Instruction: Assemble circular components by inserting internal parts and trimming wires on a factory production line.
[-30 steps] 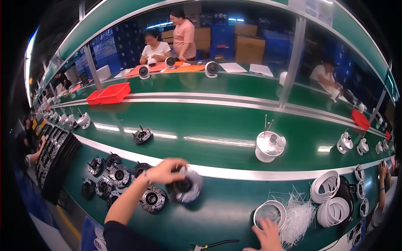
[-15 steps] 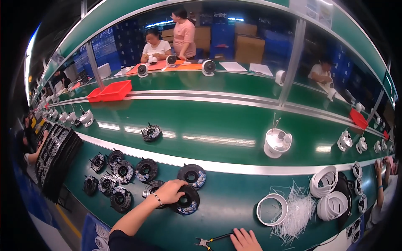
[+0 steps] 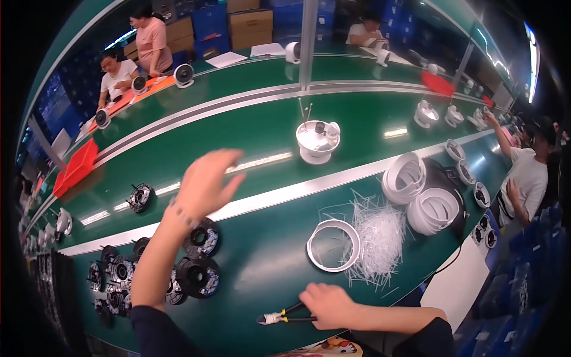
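Left fingers [image 3: 223, 159], now off disc [image 3: 198, 277], parted

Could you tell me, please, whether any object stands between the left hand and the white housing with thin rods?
Nothing visible does. Between the left hand and the white housing, this view shows only the green surface and a streak of reflected light.

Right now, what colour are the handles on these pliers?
The pliers' handles are black and yellow, best seen in the head view.
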Demonstrator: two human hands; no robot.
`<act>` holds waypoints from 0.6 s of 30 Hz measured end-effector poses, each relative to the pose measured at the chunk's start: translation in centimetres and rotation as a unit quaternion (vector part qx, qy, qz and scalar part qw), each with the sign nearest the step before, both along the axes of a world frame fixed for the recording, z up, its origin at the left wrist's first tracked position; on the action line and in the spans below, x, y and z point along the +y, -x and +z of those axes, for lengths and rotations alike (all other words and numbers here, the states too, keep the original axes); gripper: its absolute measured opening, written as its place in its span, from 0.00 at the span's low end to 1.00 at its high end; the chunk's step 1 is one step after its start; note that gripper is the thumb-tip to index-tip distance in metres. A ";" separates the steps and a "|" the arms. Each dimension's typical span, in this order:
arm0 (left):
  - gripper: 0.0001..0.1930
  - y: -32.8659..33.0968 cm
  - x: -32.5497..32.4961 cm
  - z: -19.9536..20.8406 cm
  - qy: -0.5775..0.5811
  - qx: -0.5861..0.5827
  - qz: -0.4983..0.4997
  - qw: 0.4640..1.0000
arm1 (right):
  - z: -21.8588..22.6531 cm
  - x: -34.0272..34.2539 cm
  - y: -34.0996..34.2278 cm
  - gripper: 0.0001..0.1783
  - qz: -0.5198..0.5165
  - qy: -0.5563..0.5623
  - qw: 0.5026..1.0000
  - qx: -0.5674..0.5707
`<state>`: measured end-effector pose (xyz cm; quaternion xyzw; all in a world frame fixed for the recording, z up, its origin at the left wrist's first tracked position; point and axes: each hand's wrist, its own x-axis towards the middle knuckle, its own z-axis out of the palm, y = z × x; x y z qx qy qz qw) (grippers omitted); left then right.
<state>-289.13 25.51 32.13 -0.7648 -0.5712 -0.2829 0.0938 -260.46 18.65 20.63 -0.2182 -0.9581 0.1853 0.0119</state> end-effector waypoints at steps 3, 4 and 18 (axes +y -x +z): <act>0.12 -2.0 7.9 -1.7 0.000 0.003 -0.027 1.000 | 5.9 4.8 -2.2 0.26 -0.103 -0.002 0.982 0.157; 0.11 -2.7 10.5 -2.8 0.006 0.012 -0.027 1.000 | 8.8 7.0 -2.9 0.26 -0.135 -0.051 0.968 0.205; 0.09 -6.2 30.9 -11.3 0.024 -0.162 -0.003 0.986 | 3.5 25.3 -0.3 0.36 -0.344 -0.153 0.916 0.142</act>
